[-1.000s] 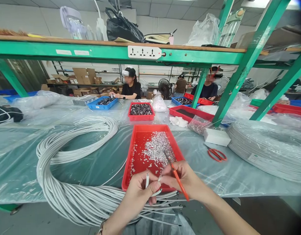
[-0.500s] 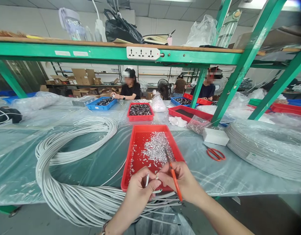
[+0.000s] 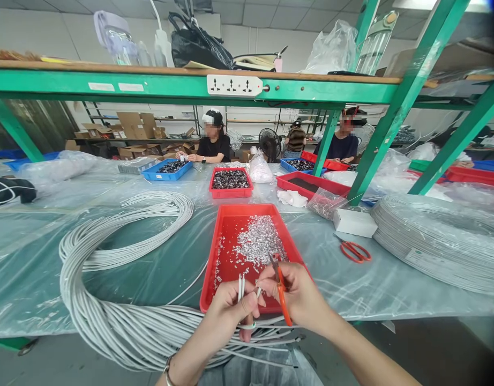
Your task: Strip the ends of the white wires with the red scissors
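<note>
My left hand is closed around the ends of thin grey cables, which stick up between thumb and fingers. My right hand grips small orange-handled scissors, blades pointing up, and its fingertips pinch a cable tip just right of the left thumb. Both hands hover over the near edge of a red tray holding a heap of silvery foil scraps. The cables run down into a big grey coil lying on the plastic-covered table.
Orange scissors and a white box lie right of the tray, beside another wrapped cable coil. Further trays, red and blue, sit behind. Other people work at the far side. Green shelf posts rise at right.
My right hand has swung the scissors from a slant to nearly upright and moved closer to the left hand. The cable ends now stand higher in the left fingers.
</note>
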`<state>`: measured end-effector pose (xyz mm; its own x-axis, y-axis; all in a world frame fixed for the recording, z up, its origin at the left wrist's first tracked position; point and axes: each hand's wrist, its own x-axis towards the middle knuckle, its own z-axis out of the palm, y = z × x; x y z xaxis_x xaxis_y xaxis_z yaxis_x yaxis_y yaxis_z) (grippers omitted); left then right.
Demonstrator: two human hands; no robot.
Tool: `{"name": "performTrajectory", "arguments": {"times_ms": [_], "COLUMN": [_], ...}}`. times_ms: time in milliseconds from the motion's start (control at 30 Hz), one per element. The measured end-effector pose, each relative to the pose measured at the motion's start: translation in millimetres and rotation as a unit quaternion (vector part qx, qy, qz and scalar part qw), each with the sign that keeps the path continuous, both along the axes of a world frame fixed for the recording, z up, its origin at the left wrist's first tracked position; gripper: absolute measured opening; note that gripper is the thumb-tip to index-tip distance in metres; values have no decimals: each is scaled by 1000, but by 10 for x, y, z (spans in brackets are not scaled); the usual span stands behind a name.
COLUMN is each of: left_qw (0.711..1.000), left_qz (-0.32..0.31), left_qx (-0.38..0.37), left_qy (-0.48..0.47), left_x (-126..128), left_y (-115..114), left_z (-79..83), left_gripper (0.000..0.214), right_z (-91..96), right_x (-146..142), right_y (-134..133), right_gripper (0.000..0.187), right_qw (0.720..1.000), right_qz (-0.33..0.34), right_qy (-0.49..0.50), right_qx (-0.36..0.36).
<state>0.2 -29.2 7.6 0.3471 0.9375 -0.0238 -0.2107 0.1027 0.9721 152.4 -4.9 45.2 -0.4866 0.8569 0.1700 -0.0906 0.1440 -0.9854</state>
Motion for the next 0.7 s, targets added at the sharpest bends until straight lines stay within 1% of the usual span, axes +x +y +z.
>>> {"name": "performTrajectory", "arguments": {"times_ms": [100,200,267,333,367,433,533,567,633,700], "left_qw": [1000,998,998,999,999,1000,998,996,993,993], "left_qz": [-25,-47,-40,-20,-10,0,30,44,62,59], "left_qx": [-12,-26,-28,-31,-29,-1,35,34,19,14], "left_qy": [-5,-23,-36,-40,-37,-26,-51,-67,-95,-102], "left_x": [-30,-67,-76,-67,-58,-39,-30,-35,-54,-80], "left_y": [2,-5,-15,-26,-30,-28,9,27,59,71], "left_z": [1,-11,-10,3,10,16,-18,-37,-73,-92], "left_gripper": [42,39,38,37,36,34,28,27,31,34], "right_z": [10,-4,-5,6,14,26,20,13,-5,-22], "right_x": [-1,-46,-63,-43,-18,57,193,235,308,368], "right_y": [-25,-21,22,107,163,282,417,439,452,447], "right_gripper": [24,36,39,37,35,32,36,36,29,24], "right_qw": [1000,1000,1000,998,996,990,974,968,956,943], "right_qz": [10,23,-7,-56,-75,-98,-103,-98,-83,-85], "right_qy": [-15,-15,-15,-25,-38,-84,-176,-203,-245,-277], "right_qx": [7,1,3,16,26,51,94,108,137,164]}}
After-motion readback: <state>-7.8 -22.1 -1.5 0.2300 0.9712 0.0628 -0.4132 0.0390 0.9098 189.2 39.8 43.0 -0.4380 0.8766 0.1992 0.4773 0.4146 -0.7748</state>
